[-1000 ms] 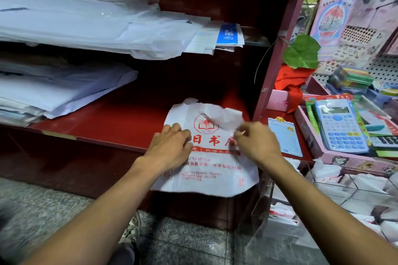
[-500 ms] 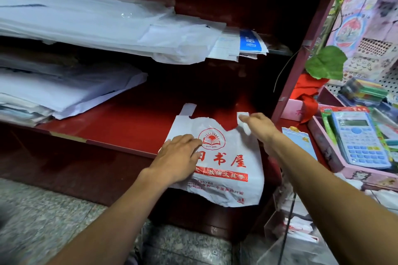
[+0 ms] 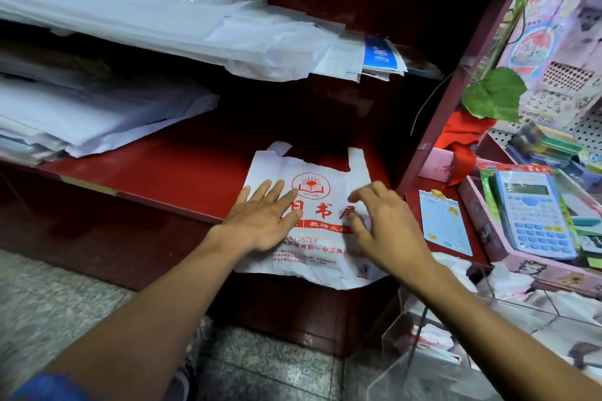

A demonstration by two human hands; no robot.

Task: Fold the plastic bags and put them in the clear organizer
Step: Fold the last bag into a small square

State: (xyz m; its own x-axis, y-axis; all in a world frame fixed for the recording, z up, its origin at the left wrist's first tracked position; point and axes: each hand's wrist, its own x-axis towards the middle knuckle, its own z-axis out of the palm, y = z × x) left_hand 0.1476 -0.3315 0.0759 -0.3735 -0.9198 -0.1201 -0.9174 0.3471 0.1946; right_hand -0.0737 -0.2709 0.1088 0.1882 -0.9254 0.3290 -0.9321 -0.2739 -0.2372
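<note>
Red shelf (image 3: 169, 172) bears plastic bag (image 3: 312, 205); left hand (image 3: 260, 221) flat, right hand (image 3: 387, 228) seemingly loosely curled, both touching it.

Blue calculator (image 3: 534, 215), green leaf (image 3: 493, 94), stacked white sheets (image 3: 97, 114)

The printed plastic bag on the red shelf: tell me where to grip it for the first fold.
Probably pinch the plastic bag at its right edge beside the right hand, coming from the right. It lies flat, handles away, while the left hand presses its left half down.
</note>
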